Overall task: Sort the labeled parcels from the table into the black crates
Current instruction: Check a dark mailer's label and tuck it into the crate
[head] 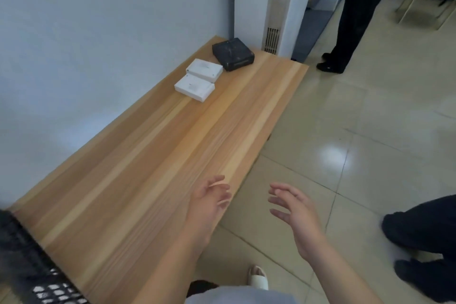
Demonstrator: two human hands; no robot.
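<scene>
Two white parcels lie side by side at the far end of the wooden table (138, 168): the nearer white parcel (194, 87) and the farther white parcel (204, 70). Behind them sits a black parcel (233, 54). A black crate (27, 261) with a perforated wall shows at the bottom left corner. My left hand (209, 201) hovers over the table's near right edge, fingers relaxed and empty. My right hand (293, 210) hangs over the floor beside the table, fingers spread, holding nothing. Both hands are far from the parcels.
A person in dark trousers (355, 15) stands past the table's far end near a white pillar (291, 2). Another person's dark leg and shoe (424, 234) are at the right. Tiled floor (345, 131) runs along the table's right side. A wall borders the left.
</scene>
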